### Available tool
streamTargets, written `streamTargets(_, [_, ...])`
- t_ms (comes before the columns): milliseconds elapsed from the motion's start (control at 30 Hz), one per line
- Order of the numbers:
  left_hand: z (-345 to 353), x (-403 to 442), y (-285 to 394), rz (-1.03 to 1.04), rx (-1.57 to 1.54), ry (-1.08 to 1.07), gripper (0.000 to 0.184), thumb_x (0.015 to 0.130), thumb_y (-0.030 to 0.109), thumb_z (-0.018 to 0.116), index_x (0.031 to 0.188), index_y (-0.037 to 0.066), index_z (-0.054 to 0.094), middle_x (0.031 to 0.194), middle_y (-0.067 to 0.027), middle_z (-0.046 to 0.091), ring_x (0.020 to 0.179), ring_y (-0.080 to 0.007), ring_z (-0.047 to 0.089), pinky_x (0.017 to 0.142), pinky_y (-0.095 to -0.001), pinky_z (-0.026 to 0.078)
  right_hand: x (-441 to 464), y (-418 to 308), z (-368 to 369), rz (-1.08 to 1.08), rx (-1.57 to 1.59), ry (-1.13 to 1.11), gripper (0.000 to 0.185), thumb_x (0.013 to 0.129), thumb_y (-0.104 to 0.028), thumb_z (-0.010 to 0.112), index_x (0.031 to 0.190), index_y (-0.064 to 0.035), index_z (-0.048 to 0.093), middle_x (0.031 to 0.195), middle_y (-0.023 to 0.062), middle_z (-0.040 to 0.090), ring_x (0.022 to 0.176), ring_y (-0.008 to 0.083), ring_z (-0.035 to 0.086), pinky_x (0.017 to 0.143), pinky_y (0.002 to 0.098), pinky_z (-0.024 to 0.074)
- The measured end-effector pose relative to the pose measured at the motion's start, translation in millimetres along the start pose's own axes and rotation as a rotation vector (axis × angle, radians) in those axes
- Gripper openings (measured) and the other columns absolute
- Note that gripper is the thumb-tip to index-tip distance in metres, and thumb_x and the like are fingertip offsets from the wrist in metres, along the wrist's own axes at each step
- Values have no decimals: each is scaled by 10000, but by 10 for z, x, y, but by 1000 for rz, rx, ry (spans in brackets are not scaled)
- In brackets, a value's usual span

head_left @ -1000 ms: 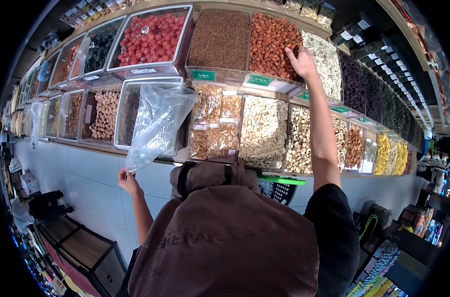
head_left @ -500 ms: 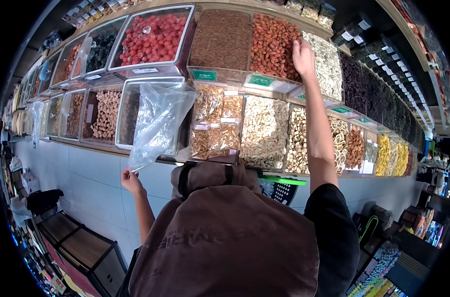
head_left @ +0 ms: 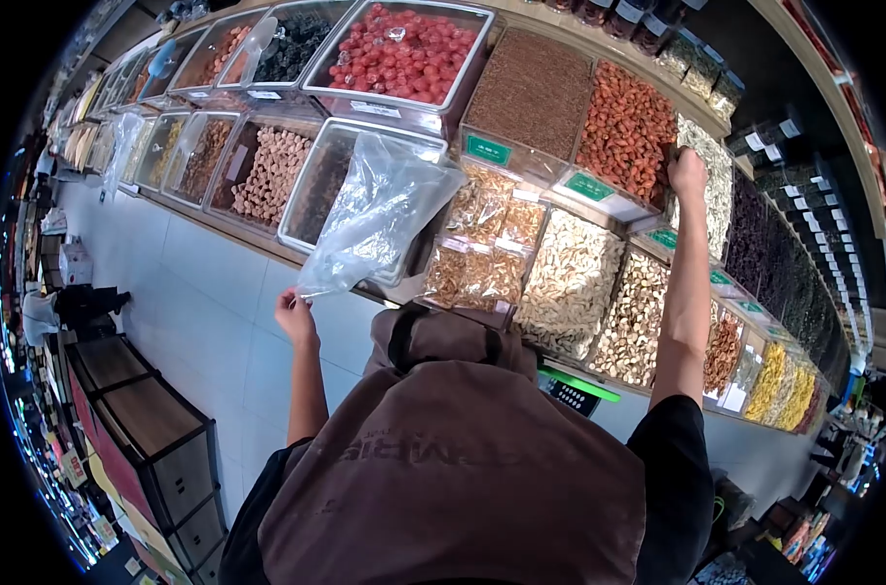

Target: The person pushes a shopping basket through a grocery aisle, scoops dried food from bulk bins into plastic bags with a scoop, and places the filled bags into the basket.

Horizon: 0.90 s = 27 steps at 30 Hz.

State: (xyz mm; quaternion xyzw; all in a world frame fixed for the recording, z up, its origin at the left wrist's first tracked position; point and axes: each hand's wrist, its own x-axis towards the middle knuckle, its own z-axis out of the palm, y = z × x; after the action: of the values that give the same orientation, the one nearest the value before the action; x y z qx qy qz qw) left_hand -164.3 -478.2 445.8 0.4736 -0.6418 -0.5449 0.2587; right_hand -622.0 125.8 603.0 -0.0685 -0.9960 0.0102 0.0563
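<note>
right grip point(head_left: 689, 174) shifted beside red pieces point(head_left: 626, 136), left grip point(head_left: 295, 315) at corner of bag point(head_left: 377, 216)

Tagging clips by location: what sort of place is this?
Probably the bulk dried-food section of a shop: clear bins heaped with loose goods, green labels on some fronts, and a thin plastic bag held in the person's left hand.

- Brown apron point(head_left: 453, 507), matte and slightly creased, filling the lower centre of the frame
- Faint darker lettering point(head_left: 425, 450) across its front, too dim to read with certainty
- Bunched brown fold point(head_left: 448, 338) near the frame's centre, crossed by dark bands point(head_left: 401, 341)
- Black short sleeves, the right one point(head_left: 675, 478) loose-hemmed, the left point(head_left: 272, 492) partly behind the apron
</note>
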Motion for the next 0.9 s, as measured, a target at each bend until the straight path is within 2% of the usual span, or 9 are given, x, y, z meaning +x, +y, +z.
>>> streamTargets(167, [36,-22,-18,-5,6,3,57,928,17,602,978,-8,613,905,-61,637,758,-115,585,643,-250,487,169,185,159,-19,115,-17,263,795,-170,624,1000,-9,656,1087,269,663,1077,423,621,929,479,490])
streamTargets(367, [11,5,-53,-4,-21,-28,46,931,47,617,967,19,616,900,-42,631,766,-107,579,653,-243,484,236,201,125,-17,92,-131,302,795,-172,621,1032,11,660,1103,281,655,1094,417,614,937,468,487])
streamTargets(433, [9,25,-66,-20,-30,4,55,938,80,625,964,33,613,924,-31,629,797,-106,582,678,-248,492,233,242,90,-80,78,-163,306,796,-174,623,1043,1,664,1101,272,659,1100,406,615,938,460,486])
streamTargets(567, [5,62,-97,-12,11,-23,70,946,105,626,968,40,614,952,-26,630,825,-108,586,699,-253,497,226,351,95,-115,168,-149,183,790,-97,577,947,-47,656,1010,228,678,1017,378,639,857,415,500])
streamTargets(633, [2,61,-86,-13,8,-24,55,940,91,621,964,42,615,955,-28,631,823,-107,589,705,-256,497,186,327,-30,-168,163,-222,246,801,-102,607,1023,-22,676,1101,247,668,1105,397,616,941,435,490])
streamTargets(800, [-9,69,-72,-7,-3,-31,42,932,75,616,957,42,615,954,-28,632,822,-107,590,711,-257,495,161,313,-28,-94,175,-162,198,809,-79,606,982,-46,697,1080,233,680,1091,388,628,935,416,501])
streamTargets(867, [-12,43,-57,-10,14,-23,38,933,75,616,952,42,614,950,-26,634,823,-105,592,706,-257,493,196,328,-72,-106,149,-154,120,822,-86,590,911,-48,659,1004,210,686,972,348,653,850,378,505])
streamTargets(900, [-21,37,-54,-11,17,-22,38,933,75,616,952,42,614,950,-26,634,823,-105,592,706,-257,493,270,332,-78,-97,148,-161,155,833,-54,596,962,-45,682,989,176,700,939,283,665,845,356,505])
